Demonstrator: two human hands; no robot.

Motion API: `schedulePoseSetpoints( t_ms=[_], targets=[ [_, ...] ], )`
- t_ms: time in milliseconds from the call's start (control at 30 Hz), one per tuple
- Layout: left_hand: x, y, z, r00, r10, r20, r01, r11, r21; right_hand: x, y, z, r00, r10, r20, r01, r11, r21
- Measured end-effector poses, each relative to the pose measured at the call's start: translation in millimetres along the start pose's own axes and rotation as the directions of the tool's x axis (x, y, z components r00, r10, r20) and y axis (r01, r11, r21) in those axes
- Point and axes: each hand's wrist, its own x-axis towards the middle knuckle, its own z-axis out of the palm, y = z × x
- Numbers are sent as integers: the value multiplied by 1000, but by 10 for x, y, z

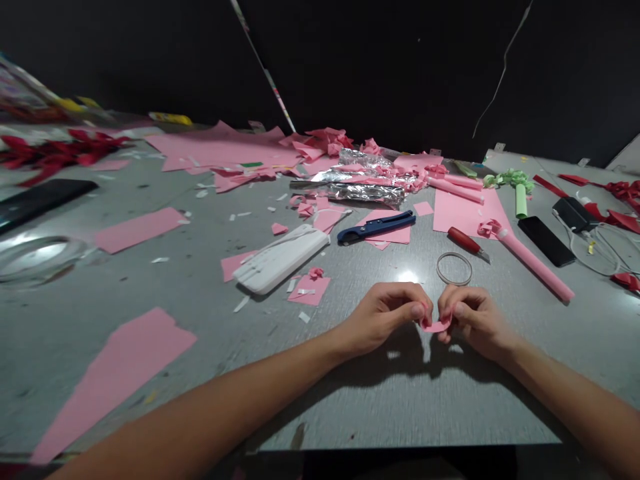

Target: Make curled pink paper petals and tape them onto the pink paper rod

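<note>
A small curved strip of pink paper (437, 327) is stretched between my two hands, low over the near part of the grey table. My left hand (387, 313) pinches its left end between thumb and fingers. The right end sits in the closed fingers of my right hand (473, 319). Just beyond my right hand lies a thin ring (454, 268), with a red-handled knife (466, 243) behind it. A rolled pink paper tube (537, 265) with a crumpled pink end rests to the right of the knife.
Blue-handled scissors or cutters (376, 227) lie beyond my hands, near a white oblong device (283, 259). Crumpled foil (367, 193) and pink paper scraps spread along the back. A black phone (546, 241) and cables are at right. A pink sheet (120, 380) lies at near left.
</note>
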Motion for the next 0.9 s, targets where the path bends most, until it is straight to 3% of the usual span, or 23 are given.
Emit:
schedulePoseSetpoints(
  t_ms=[133, 433, 700, 900],
  targets=[
    [3, -16, 11, 999, 28, 29, -27, 998, -54, 0, 5, 11, 999, 12, -37, -11, 999, 33],
    [4, 18, 35, 993, -67, 97, 73, 995, -69, -5, 76, 106, 998, 56, 1, -56, 997, 50],
    [-11, -17, 34, 1000, 24, 11, -22, 992, -124, -13, -38, 143, 999, 33, -3, -33, 995, 95],
    [-33, -2, 61, 995, -45, 91, 57, 990, -129, -15, -20, 169, 1000, -13, -6, 13, 998, 64]
  ],
)
